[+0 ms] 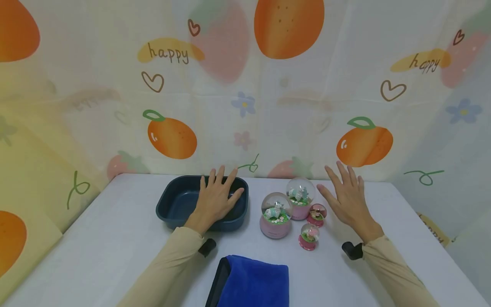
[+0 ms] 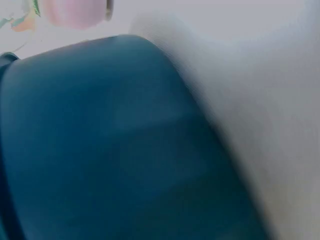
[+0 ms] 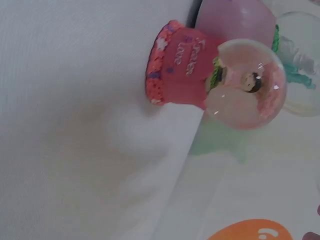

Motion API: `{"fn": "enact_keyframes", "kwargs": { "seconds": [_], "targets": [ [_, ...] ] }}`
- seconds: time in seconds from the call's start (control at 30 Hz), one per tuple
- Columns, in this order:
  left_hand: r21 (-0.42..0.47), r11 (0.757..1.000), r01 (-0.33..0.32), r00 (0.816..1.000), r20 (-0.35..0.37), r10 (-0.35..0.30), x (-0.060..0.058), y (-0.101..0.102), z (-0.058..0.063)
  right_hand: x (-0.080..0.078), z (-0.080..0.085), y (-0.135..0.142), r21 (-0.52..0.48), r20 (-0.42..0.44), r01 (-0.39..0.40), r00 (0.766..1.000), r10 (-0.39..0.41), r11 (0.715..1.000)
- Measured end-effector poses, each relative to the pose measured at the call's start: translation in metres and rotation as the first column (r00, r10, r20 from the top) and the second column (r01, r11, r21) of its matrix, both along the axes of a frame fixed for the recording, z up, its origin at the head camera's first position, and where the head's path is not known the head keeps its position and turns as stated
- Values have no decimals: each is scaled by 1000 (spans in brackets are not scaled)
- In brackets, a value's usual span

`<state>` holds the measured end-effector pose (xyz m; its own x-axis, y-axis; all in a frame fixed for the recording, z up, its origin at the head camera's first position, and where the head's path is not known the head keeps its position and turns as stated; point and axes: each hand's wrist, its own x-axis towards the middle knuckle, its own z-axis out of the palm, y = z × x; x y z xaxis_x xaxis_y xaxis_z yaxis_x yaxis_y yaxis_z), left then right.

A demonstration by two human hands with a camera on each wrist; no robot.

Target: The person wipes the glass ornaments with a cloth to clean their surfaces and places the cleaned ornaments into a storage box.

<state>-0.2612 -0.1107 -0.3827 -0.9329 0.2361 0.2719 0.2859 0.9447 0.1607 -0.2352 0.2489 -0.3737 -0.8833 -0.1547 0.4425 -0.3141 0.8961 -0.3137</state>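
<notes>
Fingers spread, my left hand (image 1: 214,199) is over the right part of a dark blue rectangular basin (image 1: 174,215); whether it touches cannot be told. The basin's outer wall (image 2: 110,140) fills much of the left wrist view. My right hand (image 1: 349,202), also spread and holding nothing, is right of a group of snow globes. Two larger globes have pale pink bases: a front one (image 1: 275,228) and a back one (image 1: 300,211). Two small globes have deeper pink bases: one (image 1: 316,216) nearest my right hand, another (image 1: 308,241) in front. Lettering marks a small globe's base (image 3: 187,67).
A folded blue cloth (image 1: 257,281) lies at the table's near edge, with a black object (image 1: 218,283) under its left side. The white table (image 1: 96,238) meets a fruit-printed curtain (image 1: 215,106) at the back. Dark devices sit at both wrists.
</notes>
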Motion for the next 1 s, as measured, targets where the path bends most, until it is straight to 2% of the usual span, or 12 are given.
{"fn": "enact_keyframes", "kwargs": {
  "seconds": [0.37,0.47,0.77,1.0],
  "targets": [
    [17,1000,2,1000,-13,-1,13,1,5,11,1,-9,-25,-64,-69,996,67,997],
    [21,1000,2,1000,-12,-2,19,2,5,15,1,-12,-45,-80,-83,994,79,996],
    [48,999,18,997,-71,-14,38,6,8,31,5,-24,-63,-95,-119,989,112,991],
    [63,998,14,998,-61,-10,57,8,13,39,7,-33,-114,-131,-177,978,162,978]
  ]
}}
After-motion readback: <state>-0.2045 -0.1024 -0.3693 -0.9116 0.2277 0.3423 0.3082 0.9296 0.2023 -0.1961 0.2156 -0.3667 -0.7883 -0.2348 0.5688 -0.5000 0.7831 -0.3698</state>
